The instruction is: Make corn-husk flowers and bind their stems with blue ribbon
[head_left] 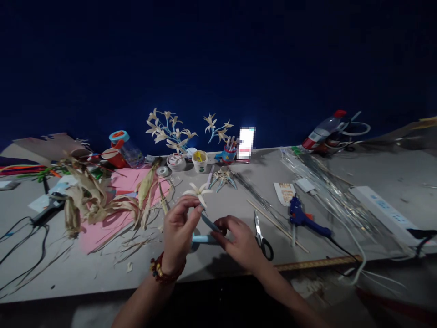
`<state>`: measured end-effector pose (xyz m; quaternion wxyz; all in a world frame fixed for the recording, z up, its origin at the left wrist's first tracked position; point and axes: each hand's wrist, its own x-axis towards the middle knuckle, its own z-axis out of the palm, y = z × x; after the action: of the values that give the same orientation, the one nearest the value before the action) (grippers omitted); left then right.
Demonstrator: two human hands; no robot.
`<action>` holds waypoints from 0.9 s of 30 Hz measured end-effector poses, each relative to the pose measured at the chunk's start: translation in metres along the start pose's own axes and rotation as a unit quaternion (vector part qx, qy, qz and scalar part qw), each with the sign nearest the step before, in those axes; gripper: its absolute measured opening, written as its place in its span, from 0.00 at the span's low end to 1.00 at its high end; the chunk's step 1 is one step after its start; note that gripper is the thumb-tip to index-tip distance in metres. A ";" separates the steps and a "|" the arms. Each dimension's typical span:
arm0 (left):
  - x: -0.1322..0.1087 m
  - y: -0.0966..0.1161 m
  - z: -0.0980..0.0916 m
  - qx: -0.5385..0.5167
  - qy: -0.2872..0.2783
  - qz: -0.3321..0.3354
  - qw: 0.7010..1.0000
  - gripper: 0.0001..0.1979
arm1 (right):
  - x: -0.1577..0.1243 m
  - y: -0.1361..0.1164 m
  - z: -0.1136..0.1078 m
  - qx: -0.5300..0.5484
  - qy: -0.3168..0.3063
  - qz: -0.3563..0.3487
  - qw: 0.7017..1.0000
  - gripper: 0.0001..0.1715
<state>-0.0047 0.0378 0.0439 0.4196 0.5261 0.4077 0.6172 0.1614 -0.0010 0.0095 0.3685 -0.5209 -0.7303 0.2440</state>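
Grip of left hand (180, 223) pinches pale flower (198, 193) near base, right hand (236, 238) pinches blue strip (208, 222); strip probably best held taut, flower steady

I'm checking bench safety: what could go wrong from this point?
The petals of the white flower could crease against the left hand. The blue strip might tear if the right hand pulls hard. The scissors lie close beside that hand, so a sideways sweep might knock them.

Bright screen (246, 142) illegible under pixelation
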 end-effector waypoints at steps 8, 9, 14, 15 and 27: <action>0.023 0.009 -0.017 0.048 0.128 0.096 0.986 0.03 | 0.002 -0.008 0.004 -0.106 0.066 -0.121 0.985 0.09; 0.028 0.011 -0.020 0.035 0.151 0.098 0.983 0.03 | 0.002 -0.009 0.002 -0.089 0.057 -0.113 0.988 0.10; 0.059 0.039 -0.048 -0.090 0.224 0.101 0.965 0.06 | 0.005 -0.001 -0.006 -0.074 -0.096 -0.068 0.990 0.09; 0.064 0.046 -0.056 -0.099 0.244 0.118 0.958 0.06 | 0.007 0.003 -0.008 -0.081 -0.131 -0.057 0.986 0.08; 0.062 0.051 -0.105 -0.158 0.320 0.161 0.920 0.08 | 0.025 -0.031 -0.053 -0.005 -0.070 -0.151 0.986 0.10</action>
<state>-0.1192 0.0733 0.0994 0.2389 0.2860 0.3272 0.8684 0.1810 0.0109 0.0717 0.3461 -0.3882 -0.8259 0.2177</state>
